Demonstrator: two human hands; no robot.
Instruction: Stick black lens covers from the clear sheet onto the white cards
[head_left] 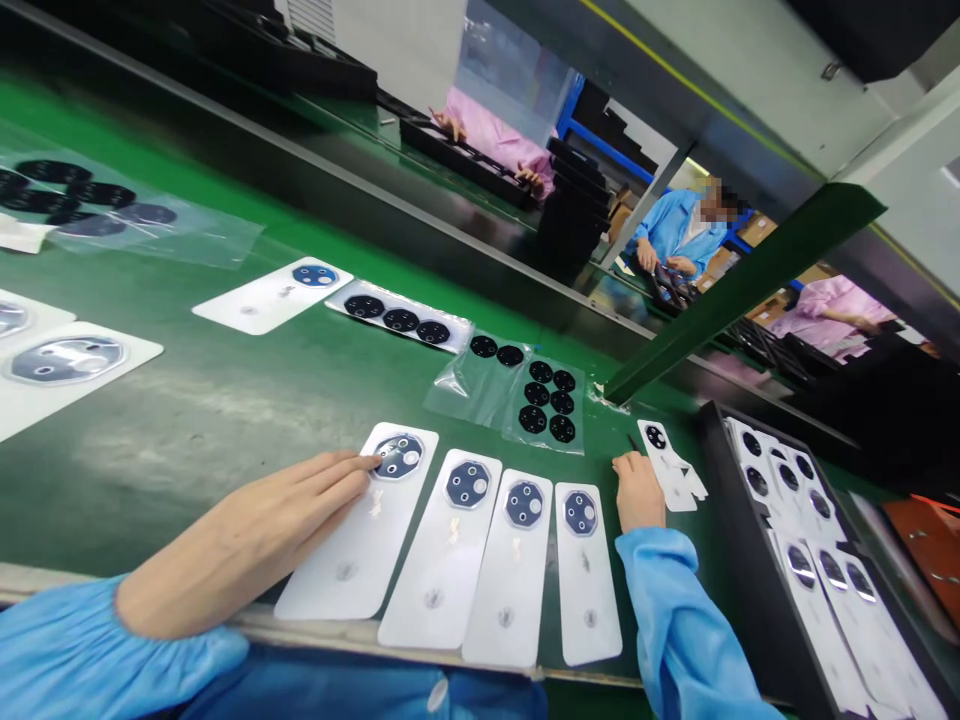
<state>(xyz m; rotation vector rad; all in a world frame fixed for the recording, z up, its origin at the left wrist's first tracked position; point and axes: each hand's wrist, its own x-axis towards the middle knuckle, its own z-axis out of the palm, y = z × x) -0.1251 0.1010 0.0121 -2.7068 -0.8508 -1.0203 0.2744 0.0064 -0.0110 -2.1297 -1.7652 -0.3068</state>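
Note:
My left hand (300,510) lies with its fingers stretched out over a white phone back panel (330,570). Its fingertips touch the dark octagonal camera plate (399,457) at the panel's top. To the right, a row of similar white panels (442,560) lies along the table edge, each with a blue-black camera plate. My right hand (640,492) is closed beside the row's right end. A thin dark tool (632,441) pokes out past its fingers, mostly hidden. Just beyond that hand lies a small white panel (671,475) with a black plate and a torn-looking piece.
Clear film sheets (551,402) with black plates lie behind the row, beside a silvery strip (401,318). More white panels (86,365) lie at left. A black tray (739,560) of panels stands at right. A green post (739,295) slants above. Co-workers sit across.

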